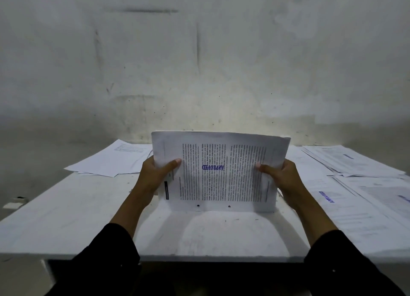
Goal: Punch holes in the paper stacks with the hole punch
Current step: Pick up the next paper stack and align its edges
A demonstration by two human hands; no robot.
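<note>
Both hands hold one paper stack point(219, 173) upright on its long edge on the white table point(77, 218), printed face toward the camera. The left hand point(155, 173) grips the left side, thumb across the front and fingers hidden behind; the right hand point(281, 175) grips the right side the same way. Two punched holes point(198, 205) show near the bottom edge, which meets the table, so this stack looks done and is probably being squared. The hole punch is not in view. More sheets lie at back left point(111, 160) and spread along the right point(355, 184). The risks are plain: the top sags forward a little, so a loose grip could let sheets fan or slide and put the holes out of line; and setting it among the right-hand sheets could mix punched with unpunched.
</note>
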